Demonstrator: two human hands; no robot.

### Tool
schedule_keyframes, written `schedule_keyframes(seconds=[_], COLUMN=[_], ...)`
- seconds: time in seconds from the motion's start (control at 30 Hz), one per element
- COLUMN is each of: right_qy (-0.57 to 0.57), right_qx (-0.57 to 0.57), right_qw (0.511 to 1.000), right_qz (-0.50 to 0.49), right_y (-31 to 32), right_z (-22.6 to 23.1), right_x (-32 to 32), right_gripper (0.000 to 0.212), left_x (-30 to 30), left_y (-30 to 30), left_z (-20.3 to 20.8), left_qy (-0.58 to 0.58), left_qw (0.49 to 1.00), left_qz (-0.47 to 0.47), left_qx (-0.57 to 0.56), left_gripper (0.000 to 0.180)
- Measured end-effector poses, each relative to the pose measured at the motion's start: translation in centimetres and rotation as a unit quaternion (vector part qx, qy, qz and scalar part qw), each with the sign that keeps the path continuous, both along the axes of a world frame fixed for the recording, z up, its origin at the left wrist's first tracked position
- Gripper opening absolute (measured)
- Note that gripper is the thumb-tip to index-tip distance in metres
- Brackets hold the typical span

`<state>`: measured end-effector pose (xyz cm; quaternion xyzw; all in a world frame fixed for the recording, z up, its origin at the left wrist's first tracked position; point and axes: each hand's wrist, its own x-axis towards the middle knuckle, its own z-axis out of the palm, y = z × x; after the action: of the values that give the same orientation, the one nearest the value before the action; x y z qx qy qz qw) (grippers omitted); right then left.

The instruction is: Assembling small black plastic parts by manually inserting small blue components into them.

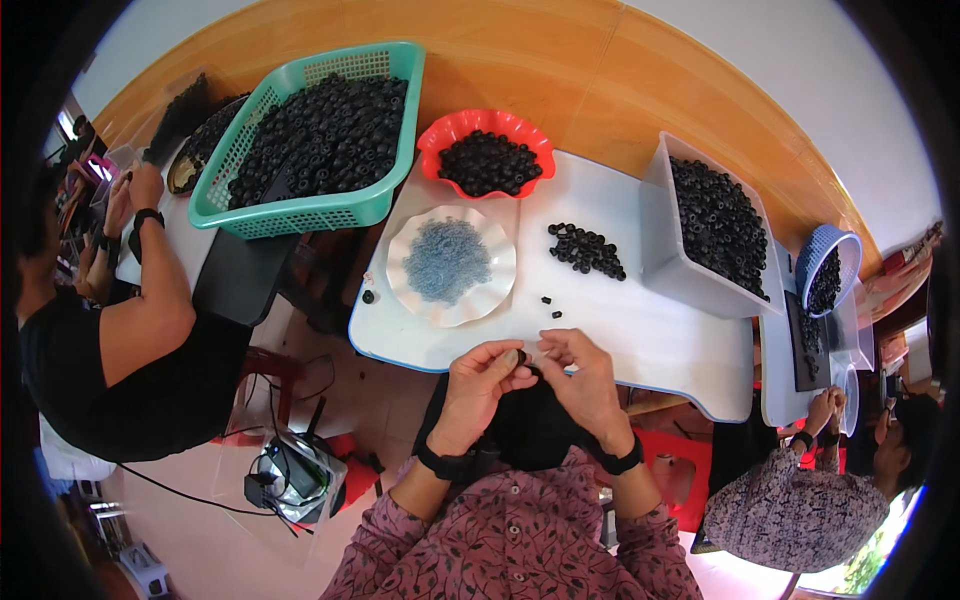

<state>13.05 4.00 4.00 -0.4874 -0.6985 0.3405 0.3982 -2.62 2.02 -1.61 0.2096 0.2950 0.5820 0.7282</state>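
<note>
Just off the table's near edge, my left hand point(468, 402) pinches a small black ring-shaped part point(521, 357) between thumb and fingertips. My right hand point(588, 388) is close beside it, its thumb and fingers bent together; what they grip is too small to make out. Two loose black pieces point(551, 307) lie on the white table point(620, 350) beyond my hands. Farther off is a small pile of black parts point(586, 250). To the left stands a white wavy-rimmed plate point(408, 290) heaped with tiny clear-bluish pieces point(447, 260).
A red scalloped bowl point(432, 130), a green basket point(205, 205) and a white bin point(690, 285) hold many black parts. One black piece point(368, 297) lies by the table's left edge. Co-workers sit at left point(130, 370) and right point(800, 510). A blue basket point(850, 250) stands at right.
</note>
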Motion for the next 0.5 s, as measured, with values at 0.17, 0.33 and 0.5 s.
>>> schedule_keyframes(seconds=[0.17,0.33,0.5], right_qy=[-0.035,-0.047,-0.034], right_qx=[0.028,0.027,0.034], right_qw=[0.998,0.998,0.998], right_qz=[-0.048,-0.044,-0.035], right_y=[1.6,2.1,3.3], right_z=[-0.1,0.0,-0.2], right_x=[0.8,-0.2,-2.0], right_gripper=[0.015,0.012,0.012], left_x=[-1.0,-1.6,-2.1], left_y=[0.7,1.1,1.3], left_z=[0.4,0.3,0.1], left_qy=[-0.16,-0.184,-0.17], left_qw=[0.987,0.983,0.985], left_qz=[-0.019,-0.025,-0.022], left_qx=[0.002,0.006,-0.001], left_gripper=[0.023,0.023,0.023])
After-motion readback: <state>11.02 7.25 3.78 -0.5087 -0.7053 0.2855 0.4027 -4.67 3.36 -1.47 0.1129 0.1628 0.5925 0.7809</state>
